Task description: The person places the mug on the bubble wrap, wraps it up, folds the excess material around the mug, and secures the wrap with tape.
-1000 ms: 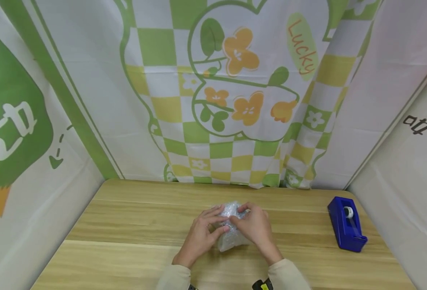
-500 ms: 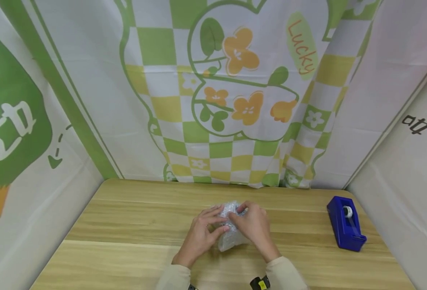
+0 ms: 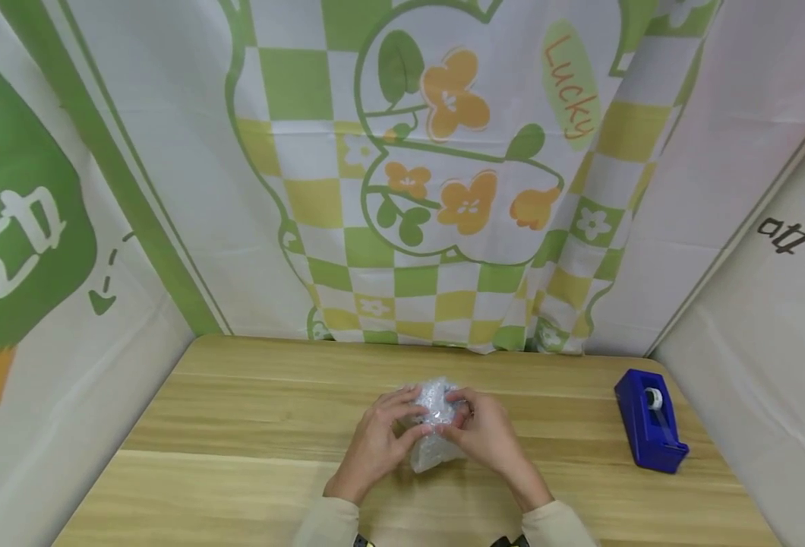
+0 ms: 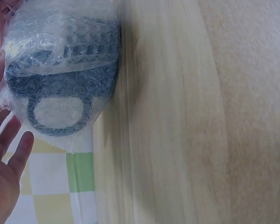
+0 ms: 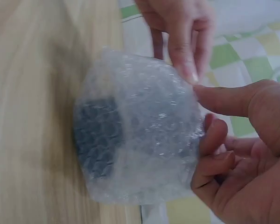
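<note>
A mug wrapped in bubble wrap (image 3: 437,453) sits on the wooden table between the two hands. Through the plastic its dark blue-grey body (image 4: 60,84) and looped handle (image 4: 33,114) show in the left wrist view. My left hand (image 3: 377,434) holds the wrap from the left, thumb near the person and fingers at the far side. From the right, my right hand (image 3: 487,434) grips the wrapping, its thumb (image 5: 226,99) pressing the top edge beside the left thumb and its other fingers (image 5: 214,163) curled against the plastic. Both thumb tips nearly meet.
A blue tape dispenser (image 3: 648,422) with a roll of tape (image 3: 654,399) stands at the right end of the table (image 3: 238,425). Behind the table hangs a green and yellow checked curtain (image 3: 416,285). Printed cloth walls (image 3: 751,365) flank both sides.
My right hand has shifted slightly toward the person and right, and its thumb has moved down the wrap to near the left thumb. My left hand stays almost still.
</note>
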`<state>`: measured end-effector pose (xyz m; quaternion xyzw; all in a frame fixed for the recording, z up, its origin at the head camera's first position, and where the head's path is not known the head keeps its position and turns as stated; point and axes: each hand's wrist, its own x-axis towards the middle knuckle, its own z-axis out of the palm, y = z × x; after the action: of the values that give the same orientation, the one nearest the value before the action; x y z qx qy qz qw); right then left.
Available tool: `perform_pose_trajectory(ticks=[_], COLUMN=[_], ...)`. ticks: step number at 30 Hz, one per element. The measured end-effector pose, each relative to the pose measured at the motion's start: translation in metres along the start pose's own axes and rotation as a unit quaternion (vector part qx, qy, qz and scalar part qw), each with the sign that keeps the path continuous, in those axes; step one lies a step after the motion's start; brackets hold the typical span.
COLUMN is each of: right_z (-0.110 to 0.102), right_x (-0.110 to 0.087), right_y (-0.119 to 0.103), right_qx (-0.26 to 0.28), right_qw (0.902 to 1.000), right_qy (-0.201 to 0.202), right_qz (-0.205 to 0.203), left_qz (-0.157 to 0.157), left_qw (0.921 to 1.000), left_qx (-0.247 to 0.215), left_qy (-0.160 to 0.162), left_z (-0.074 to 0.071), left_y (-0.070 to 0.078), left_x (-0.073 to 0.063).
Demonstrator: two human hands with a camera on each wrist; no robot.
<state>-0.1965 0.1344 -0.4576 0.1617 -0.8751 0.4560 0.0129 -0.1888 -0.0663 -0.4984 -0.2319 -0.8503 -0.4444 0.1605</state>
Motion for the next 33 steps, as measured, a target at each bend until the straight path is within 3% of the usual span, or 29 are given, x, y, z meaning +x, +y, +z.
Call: perform_pose_trajectory(ticks=[5, 12, 15, 22, 27, 33], right_z=[-0.003, 0.0, -0.004, -0.002, -0.003, 0.005], right_x=[-0.004, -0.007, -0.009, -0.017, -0.018, -0.023], right_y=[0.001, 0.001, 0.002, 0.009, 0.015, 0.015], right_qx=[0.009, -0.061, -0.076, -0.195, -0.154, -0.196], right_qw=[0.9993, 0.9975, 0.9961, 0.9782, 0.9838, 0.9755], right_qy=[-0.027, 0.019, 0.018, 0.035, 0.038, 0.066], right_qz=[-0.024, -0.03, -0.04, -0.062, -0.084, -0.075], left_qz=[0.001, 0.004, 0.006, 0.004, 0.007, 0.003], left_qw=[0.9999, 0.9999, 0.9999, 0.9999, 0.9998, 0.9997], left_qx=[0.009, 0.015, 0.013, 0.009, 0.014, 0.007], left_qy=[-0.004, -0.001, -0.004, -0.006, -0.008, -0.022], left_z=[-0.001, -0.002, -0.003, -0.003, -0.002, -0.004], left_y=[0.002, 0.003, 0.004, 0.005, 0.003, 0.004], left_x=[0.001, 0.003, 0.004, 0.003, 0.002, 0.002])
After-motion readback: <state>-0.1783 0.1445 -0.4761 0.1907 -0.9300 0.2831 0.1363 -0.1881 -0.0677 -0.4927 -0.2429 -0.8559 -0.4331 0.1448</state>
